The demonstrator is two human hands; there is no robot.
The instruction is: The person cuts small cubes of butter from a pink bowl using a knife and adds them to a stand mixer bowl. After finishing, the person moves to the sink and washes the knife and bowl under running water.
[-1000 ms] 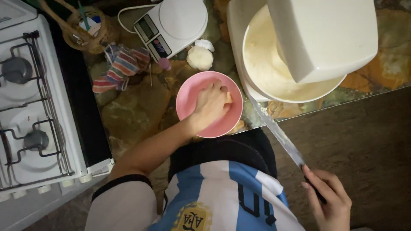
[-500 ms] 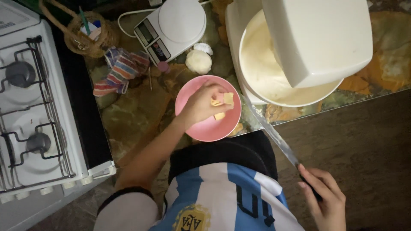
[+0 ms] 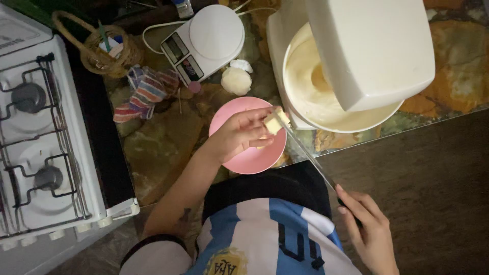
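Left hand [image 3: 239,135] pinches a pale butter cube [image 3: 275,122] over the pink bowl's [image 3: 244,160] far rim, right by the mixer bowl [image 3: 305,76] of batter. Right hand [image 3: 368,231] is wrapped round the handle of a long knife [image 3: 305,153], tip touching the cube. To do it well, I'd say: keep the blade flat, fingertips clear of the edge, work over a bowl so crumbs drop in. Versus half a second ago: the left hand was down inside the pink bowl among the pieces; now it's lifted with one, and the knife tip has moved up to meet it. Kitchen scale [image 3: 204,43] and the white lump [image 3: 236,80] on the tabletop [image 3: 158,147] haven't moved.
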